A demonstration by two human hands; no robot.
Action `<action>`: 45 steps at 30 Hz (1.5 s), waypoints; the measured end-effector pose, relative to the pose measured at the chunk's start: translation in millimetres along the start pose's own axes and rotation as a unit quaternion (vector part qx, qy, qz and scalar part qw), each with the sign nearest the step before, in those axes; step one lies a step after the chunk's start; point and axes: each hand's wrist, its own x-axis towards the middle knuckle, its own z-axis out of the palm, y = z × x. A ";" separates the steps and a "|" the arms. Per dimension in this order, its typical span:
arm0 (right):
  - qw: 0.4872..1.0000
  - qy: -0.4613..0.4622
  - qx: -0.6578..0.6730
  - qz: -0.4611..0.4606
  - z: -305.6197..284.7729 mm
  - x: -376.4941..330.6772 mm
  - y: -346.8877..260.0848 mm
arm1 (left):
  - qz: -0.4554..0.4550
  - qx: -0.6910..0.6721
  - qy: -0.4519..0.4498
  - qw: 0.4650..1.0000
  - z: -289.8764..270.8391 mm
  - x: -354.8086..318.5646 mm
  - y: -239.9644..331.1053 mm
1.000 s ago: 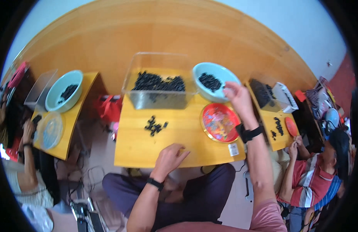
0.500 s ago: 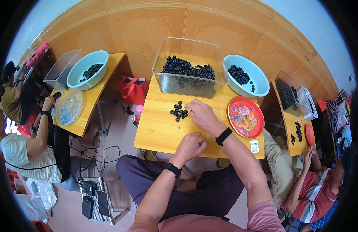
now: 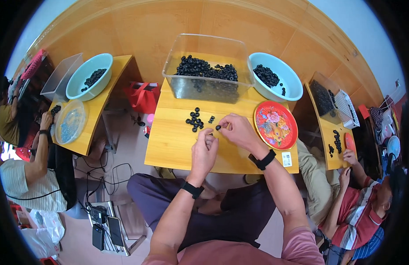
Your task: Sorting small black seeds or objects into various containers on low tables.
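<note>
My right hand [image 3: 240,132] pinches a small black ring-shaped piece [image 3: 218,127] between thumb and fingertips, just above the yellow table [image 3: 178,154]. My left hand [image 3: 204,152] is close beside it, fingers curled together. Something small and dark shows at its fingertips, too small to name. Beyond the left hand lies a loose group of black ring-shaped pieces [image 3: 194,120]. Between that group and the right hand are a few smaller black pieces [image 3: 211,119]. To the right of the right hand rests a red round tray [image 3: 276,125] with a flower pattern.
A clear plastic bin [image 3: 204,89] of black pieces stands at the back, next to a light blue basin [image 3: 289,84] holding more. People work at side tables: one person's hand [image 3: 46,120] at left, another's hand [image 3: 349,157] at right. A red bag [image 3: 143,98] hangs between tables.
My right hand has drawn back from the group with a black ring-shaped piece in its fingers. My left hand has moved forward over the table, beside it. The smaller black pieces have come into view.
</note>
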 end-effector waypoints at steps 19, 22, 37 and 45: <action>0.969 0.013 0.235 0.073 15.7 -53.1 18.5 | -0.038 -0.085 -0.127 0.987 -0.2 -4.9 -12.7; 0.953 -0.006 0.287 0.096 19.8 -56.9 23.0 | -0.038 0.010 -0.135 0.990 -2.7 -5.2 -7.9; 0.972 0.083 -0.169 0.139 -94.0 -77.3 90.4 | 0.003 0.026 -0.124 0.992 0.8 -6.9 -5.2; 0.967 0.096 -0.211 0.103 -78.6 -77.5 97.1 | 0.003 0.022 -0.114 0.993 1.3 -7.1 -4.2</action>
